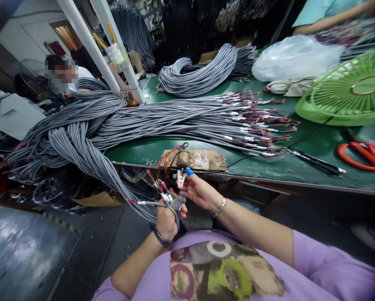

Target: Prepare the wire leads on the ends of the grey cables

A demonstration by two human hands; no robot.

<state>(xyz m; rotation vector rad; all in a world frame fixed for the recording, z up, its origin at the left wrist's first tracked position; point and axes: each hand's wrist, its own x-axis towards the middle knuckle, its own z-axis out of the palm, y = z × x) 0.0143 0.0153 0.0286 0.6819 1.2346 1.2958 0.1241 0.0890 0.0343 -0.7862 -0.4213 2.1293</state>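
Note:
My left hand [167,219] is closed around a bundle of grey cables [146,211] near their ends. White sleeves and stripped coloured wires [160,184] stick up above the fist. Something grey [177,203] covers the thumb area. My right hand [203,193] is just right of these wire ends, with blue tape [193,171] round one fingertip. Its other fingers are pinched together, and what lies between them is too small to make out. A pale pink clip [181,179] is at these fingertips, below a worn wooden block [206,159] on the bench edge.
Many grey cables [162,115] with coloured wire ends lie across the green bench [137,156]. Behind them are a coiled bundle [203,75] and a plastic bag [297,58]. On the right are a green fan [347,90], red-handled scissors [359,154] and tweezers [315,160]. Two other people sit beyond.

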